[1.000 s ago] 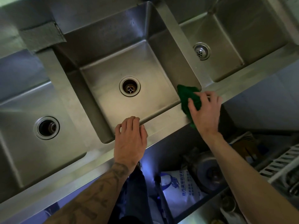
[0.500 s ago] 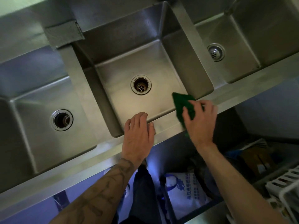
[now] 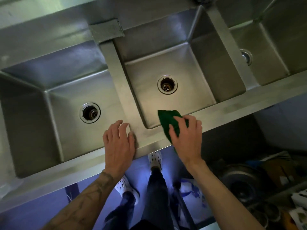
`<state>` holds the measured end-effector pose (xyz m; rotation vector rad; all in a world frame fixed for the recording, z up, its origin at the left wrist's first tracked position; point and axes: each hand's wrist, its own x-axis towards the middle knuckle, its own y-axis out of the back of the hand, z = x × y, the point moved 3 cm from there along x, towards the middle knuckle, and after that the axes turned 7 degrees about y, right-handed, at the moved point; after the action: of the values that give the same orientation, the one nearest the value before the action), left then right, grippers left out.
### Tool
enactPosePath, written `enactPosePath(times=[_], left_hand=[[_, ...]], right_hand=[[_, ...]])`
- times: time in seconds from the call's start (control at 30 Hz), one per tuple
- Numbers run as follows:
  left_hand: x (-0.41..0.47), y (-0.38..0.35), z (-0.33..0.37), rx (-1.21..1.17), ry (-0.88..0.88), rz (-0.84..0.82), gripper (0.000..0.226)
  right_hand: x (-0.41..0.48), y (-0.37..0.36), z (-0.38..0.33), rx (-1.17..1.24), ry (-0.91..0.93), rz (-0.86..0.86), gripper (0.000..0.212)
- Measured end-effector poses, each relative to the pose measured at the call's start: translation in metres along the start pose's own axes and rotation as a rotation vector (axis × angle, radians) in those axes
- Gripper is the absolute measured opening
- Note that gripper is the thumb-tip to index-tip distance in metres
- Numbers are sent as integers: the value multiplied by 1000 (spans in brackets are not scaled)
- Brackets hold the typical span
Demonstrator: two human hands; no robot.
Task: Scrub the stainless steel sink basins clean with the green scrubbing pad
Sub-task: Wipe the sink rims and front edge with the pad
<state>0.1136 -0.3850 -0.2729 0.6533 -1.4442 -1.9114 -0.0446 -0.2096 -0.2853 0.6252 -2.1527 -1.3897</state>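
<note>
Green scrubbing pad (image 3: 167, 121), clutched by the right hand (image 3: 186, 136), points toward eleven o'clock into the middle basin (image 3: 196, 77); the left hand (image 3: 118, 143) lies flat and empty on the front rim (image 3: 149, 143).

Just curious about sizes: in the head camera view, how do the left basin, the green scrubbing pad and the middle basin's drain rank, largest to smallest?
1. Left basin, by far the largest.
2. Green scrubbing pad, partly hidden under the right hand.
3. Middle basin's drain, smallest, though it lies farther from the camera.
</note>
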Motion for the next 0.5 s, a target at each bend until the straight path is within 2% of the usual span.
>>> enactPosePath(times=[0.1,0.17,0.3,0.5], left_hand=[[-7,3,-26,5,54,-27,40],[-12,5,-39,7,75,-41,39],[-14,9,-53,41,59,-45,38],[-12,5,-62,83,30,-49,35]], right_hand=[[1,2,2,-14,-213,102,34],[-7,-7,-29,-42,-239,101,37],[-38,-32,-107,-24,-2,-36,44],[-14,-49,-136,-38,142,-60,39]])
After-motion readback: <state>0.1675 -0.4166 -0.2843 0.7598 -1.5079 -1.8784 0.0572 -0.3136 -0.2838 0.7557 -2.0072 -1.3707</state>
